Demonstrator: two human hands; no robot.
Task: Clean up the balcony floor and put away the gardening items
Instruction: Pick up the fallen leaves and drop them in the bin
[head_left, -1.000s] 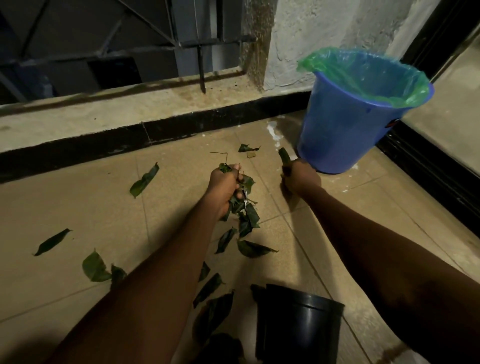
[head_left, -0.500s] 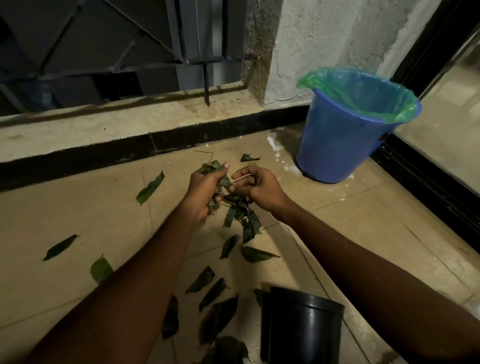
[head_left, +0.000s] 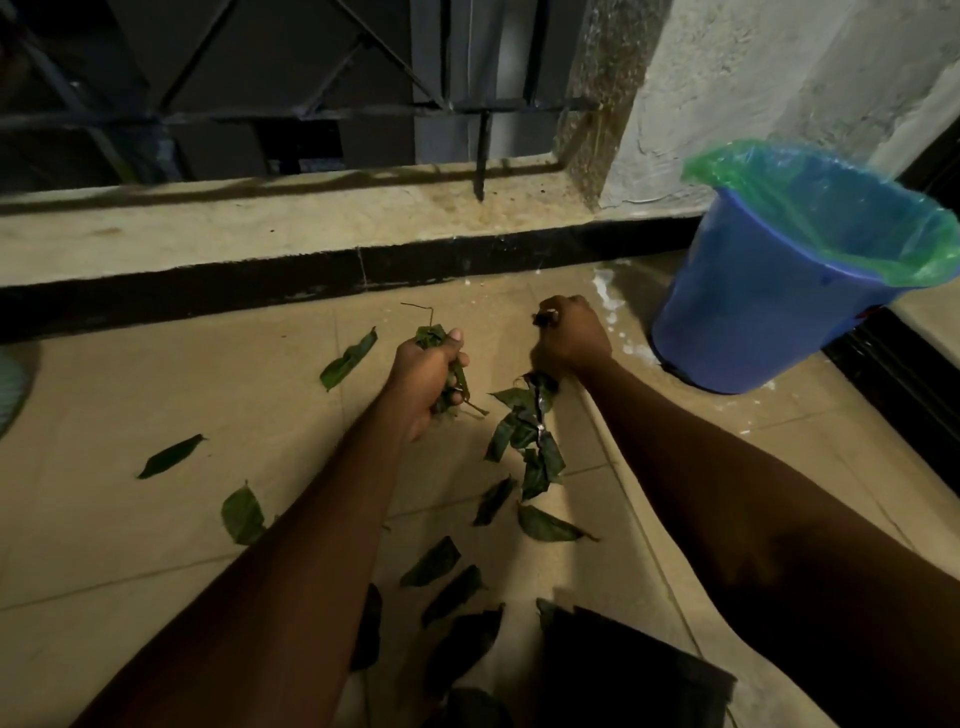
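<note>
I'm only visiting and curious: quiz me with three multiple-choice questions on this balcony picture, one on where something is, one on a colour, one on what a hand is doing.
1. Where does the bucket stand?
A. right of the right hand
B. up on the ledge
C. between the two arms

2. What colour is the bucket's liner?
A. black
B. green
C. red

3. What is the left hand doing?
A. lying flat
B. gripping leaves
C. holding a pot

Answers: 1 A, it stands at the picture's right edge; 2 B, green plastic folds over the blue rim; 3 B, its fingers curl round a bunch of leaves.
</note>
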